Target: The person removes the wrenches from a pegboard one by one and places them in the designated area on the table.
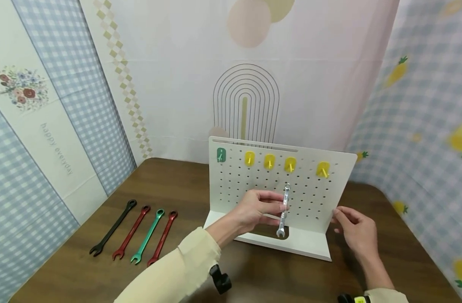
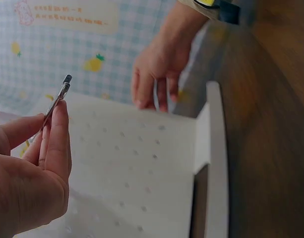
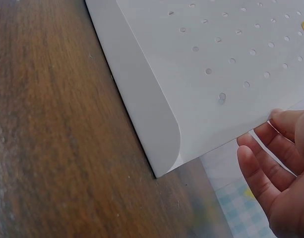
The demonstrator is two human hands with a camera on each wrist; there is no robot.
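My left hand pinches a small silver combination wrench by its middle, between thumb and fingers. The wrench stands nearly upright in front of the white pegboard, ring end up and open end down. From the left wrist view, the wrench shows edge-on, its end poking out past the fingertips. At the board's right edge my right hand grips the side, thumb on the front; in the right wrist view, that hand's fingers reach behind the edge. Several yellow hooks and one green hook sit along the board's top.
Left of the board, a black wrench, two red wrenches and a green wrench lie side by side on the brown wooden table. Patterned cloth hangs behind and on both sides.
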